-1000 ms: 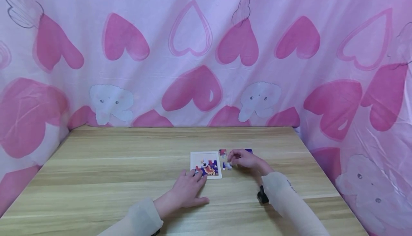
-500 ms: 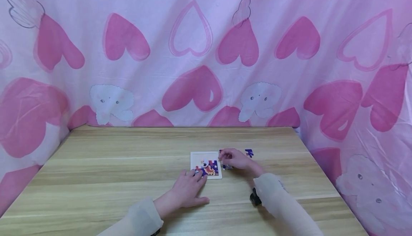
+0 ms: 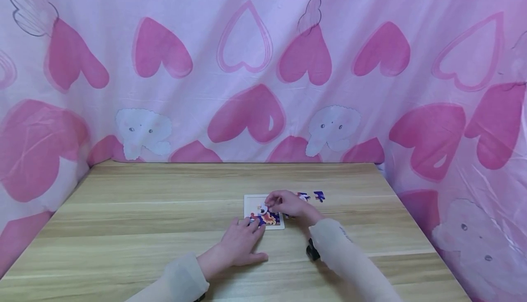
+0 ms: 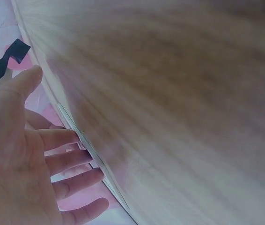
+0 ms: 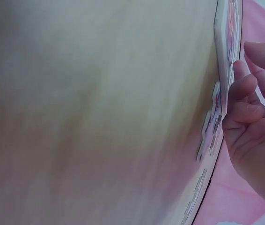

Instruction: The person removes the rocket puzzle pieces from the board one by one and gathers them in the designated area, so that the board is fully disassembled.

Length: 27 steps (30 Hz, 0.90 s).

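A small jigsaw tray with a white border (image 3: 246,203) lies on the table, holding joined pieces (image 3: 269,219) in purple, orange and white. My left hand (image 3: 240,242) rests flat at its lower left, fingertips over the border and the near pieces. In the left wrist view the fingers of my left hand (image 4: 25,164) are spread along the tray's edge (image 4: 116,190). Above the tray's right half, my right hand (image 3: 288,203) pinches a puzzle piece, mostly hidden by the fingers. The right wrist view shows my right hand (image 5: 259,112) with curled fingers beside the tray (image 5: 220,51).
Loose puzzle pieces lie right of the tray: a blue one (image 3: 319,196), a red-and-white one (image 3: 303,196) and another (image 3: 290,216) partly under the right hand. A pink heart-print curtain (image 3: 243,82) hangs behind the wooden table (image 3: 164,192).
My right hand has moved left from the loose pieces to over the tray, uncovering the blue and the red-and-white pieces. My left hand has stayed in place.
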Tool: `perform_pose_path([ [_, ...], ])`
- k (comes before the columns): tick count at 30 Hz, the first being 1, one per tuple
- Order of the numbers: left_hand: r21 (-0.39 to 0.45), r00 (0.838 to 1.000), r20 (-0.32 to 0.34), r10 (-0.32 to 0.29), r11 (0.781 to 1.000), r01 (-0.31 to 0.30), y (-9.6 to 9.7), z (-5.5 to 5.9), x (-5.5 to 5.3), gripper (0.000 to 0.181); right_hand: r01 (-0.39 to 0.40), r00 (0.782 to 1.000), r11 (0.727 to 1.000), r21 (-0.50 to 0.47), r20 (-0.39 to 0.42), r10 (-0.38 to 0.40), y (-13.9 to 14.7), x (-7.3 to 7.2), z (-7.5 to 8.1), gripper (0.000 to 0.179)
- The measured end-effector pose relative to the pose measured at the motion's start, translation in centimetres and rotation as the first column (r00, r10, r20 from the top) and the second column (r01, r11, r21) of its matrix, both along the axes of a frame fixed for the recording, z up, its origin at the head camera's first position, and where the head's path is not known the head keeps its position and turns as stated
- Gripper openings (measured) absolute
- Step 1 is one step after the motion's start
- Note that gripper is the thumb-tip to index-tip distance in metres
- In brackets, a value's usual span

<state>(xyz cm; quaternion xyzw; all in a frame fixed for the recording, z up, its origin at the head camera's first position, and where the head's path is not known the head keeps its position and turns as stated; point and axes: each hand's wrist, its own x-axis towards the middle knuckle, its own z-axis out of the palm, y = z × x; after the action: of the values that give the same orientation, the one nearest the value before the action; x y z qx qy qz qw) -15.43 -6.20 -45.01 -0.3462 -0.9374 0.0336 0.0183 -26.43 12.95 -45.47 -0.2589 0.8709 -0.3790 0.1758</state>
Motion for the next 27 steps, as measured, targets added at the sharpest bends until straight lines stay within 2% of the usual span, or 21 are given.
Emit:
perform_pose_path([
  [4, 0.004, 1.000, -0.011, -0.002, 1.000, 0.002, 0.0, 0.0, 0.0, 0.076, 0.025, 0.999, 0.999, 0.025, 0.026, -0.025, -0.6, -0.3, -0.1, 0.022],
  [10, 0.014, 1.000, -0.024, -0.007, 1.000, 0.008, 0.0, 0.0, 0.1, 0.076, 0.022, 1.000, 0.997, 0.079, -0.003, -0.022, -1.3, -0.6, 0.1, 0.025],
  [17, 0.014, 0.999, -0.043, -0.015, 1.000, 0.016, 0.0, 0.0, 0.1, 0.076, 0.031, 0.999, 0.994, 0.109, 0.041, -0.035, -1.8, -0.5, 0.4, 0.028],
  [22, 0.010, 0.999, -0.039, -0.011, 1.000, 0.011, 0.0, 0.0, 0.1, 0.076, 0.066, 0.994, 0.993, 0.101, 0.082, -0.074, -2.0, -0.5, 0.6, 0.023],
  [27, 0.008, 1.000, -0.025, 0.000, 1.000, 0.000, 0.0, 0.0, 0.1, 0.076, 0.089, 0.988, 0.995, 0.050, 0.122, -0.095, -2.0, -0.5, 0.6, 0.021],
])
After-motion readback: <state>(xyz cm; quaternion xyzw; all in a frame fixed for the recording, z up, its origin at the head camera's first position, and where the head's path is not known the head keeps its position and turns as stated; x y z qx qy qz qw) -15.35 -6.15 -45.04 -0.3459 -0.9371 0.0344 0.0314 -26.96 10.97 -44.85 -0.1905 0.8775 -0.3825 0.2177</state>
